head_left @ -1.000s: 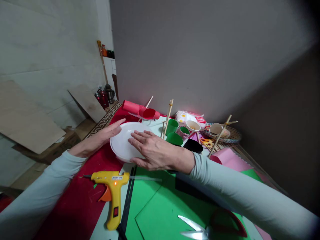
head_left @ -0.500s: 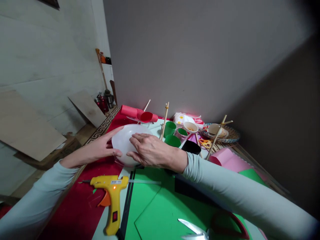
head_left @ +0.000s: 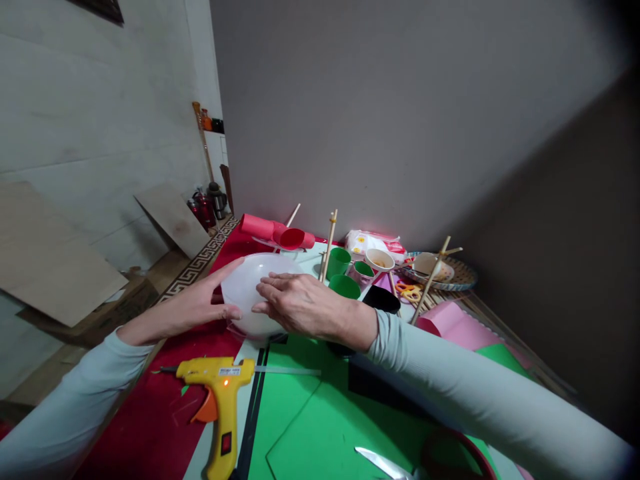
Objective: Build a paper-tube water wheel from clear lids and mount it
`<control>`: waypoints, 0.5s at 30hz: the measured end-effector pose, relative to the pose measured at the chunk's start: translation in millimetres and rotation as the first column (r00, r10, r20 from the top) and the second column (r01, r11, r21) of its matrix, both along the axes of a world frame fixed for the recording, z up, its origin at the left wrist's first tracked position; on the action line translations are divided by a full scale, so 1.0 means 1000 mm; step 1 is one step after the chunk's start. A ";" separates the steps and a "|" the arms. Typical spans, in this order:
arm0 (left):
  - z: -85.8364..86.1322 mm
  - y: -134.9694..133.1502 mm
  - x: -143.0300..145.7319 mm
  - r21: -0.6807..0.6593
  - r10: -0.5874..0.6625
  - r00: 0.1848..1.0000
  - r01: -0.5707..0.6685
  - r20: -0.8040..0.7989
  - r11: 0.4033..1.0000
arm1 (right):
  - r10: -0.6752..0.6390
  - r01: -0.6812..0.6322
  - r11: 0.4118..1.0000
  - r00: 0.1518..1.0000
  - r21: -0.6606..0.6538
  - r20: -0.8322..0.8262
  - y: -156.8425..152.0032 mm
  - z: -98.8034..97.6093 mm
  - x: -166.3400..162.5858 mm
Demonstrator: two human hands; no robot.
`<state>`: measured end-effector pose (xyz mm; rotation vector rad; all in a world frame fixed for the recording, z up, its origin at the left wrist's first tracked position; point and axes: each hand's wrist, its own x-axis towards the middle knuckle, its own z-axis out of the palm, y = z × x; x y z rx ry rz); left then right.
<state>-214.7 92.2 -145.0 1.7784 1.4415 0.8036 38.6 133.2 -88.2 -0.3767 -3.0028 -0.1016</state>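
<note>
A white, round, shallow plastic bowl (head_left: 250, 270) is tilted toward me over the table. My left hand (head_left: 213, 297) grips it by the left edge, thumb on the near face and fingers around the back. My right hand (head_left: 300, 303) lies against its inner face, fingers extended and close together, thumb apart; the palm is hidden. Below the bowl, a yellow glue gun (head_left: 227, 400) lies on its side with its orange light on and a clear glue stick (head_left: 290, 370) out of the back.
Green sheets (head_left: 310, 420) cover the near table, with scissors (head_left: 383, 463) at the bottom. Green paper cups (head_left: 344, 287), tied wooden sticks (head_left: 329, 247) and red paper tubes (head_left: 265, 227) stand behind. Farther right are a tissue pack (head_left: 370, 243), a woven basket (head_left: 463, 277) and pink paper (head_left: 463, 323).
My right hand's fingers have drawn closer together and shifted slightly on the bowl. My left hand keeps its grip. The whole view has shifted a little.
</note>
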 end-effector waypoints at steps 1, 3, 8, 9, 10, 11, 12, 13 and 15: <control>0.003 -0.002 0.003 0.007 -0.014 1.000 0.014 -0.015 1.000 | -0.001 0.001 1.000 1.000 0.007 0.001 -0.001 0.000 -0.001; 0.009 -0.005 0.008 0.029 -0.037 0.999 0.039 -0.039 0.999 | 0.011 -0.011 0.999 1.000 0.031 0.001 -0.002 -0.002 -0.002; 0.010 -0.007 0.010 0.059 -0.061 0.997 0.063 -0.039 0.996 | 0.022 -0.022 0.999 1.000 0.050 -0.006 -0.004 -0.008 -0.006; 0.008 -0.006 0.009 0.054 -0.061 0.998 0.062 -0.021 0.997 | 0.015 -0.015 0.999 1.000 0.050 -0.011 -0.004 -0.010 -0.006; 0.005 -0.005 0.008 0.050 -0.062 0.998 0.062 0.001 0.997 | 0.007 -0.006 0.999 1.000 0.048 -0.015 -0.003 -0.011 -0.006; 0.003 -0.005 0.006 0.051 -0.062 0.998 0.061 0.027 0.997 | -0.001 0.002 0.999 1.000 0.046 -0.022 -0.003 -0.012 -0.006; 0.000 -0.004 0.005 0.051 -0.063 0.997 0.060 0.052 0.997 | -0.005 0.007 0.999 0.999 0.043 -0.037 -0.002 -0.012 -0.006; -0.002 -0.003 0.004 0.047 -0.063 0.995 0.060 0.074 0.997 | -0.007 0.009 0.999 0.998 0.040 -0.057 -0.001 -0.013 -0.005; -0.006 -0.002 0.002 0.029 -0.047 0.993 0.044 0.108 0.999 | -0.003 0.006 0.999 0.995 0.032 -0.102 0.000 -0.013 -0.004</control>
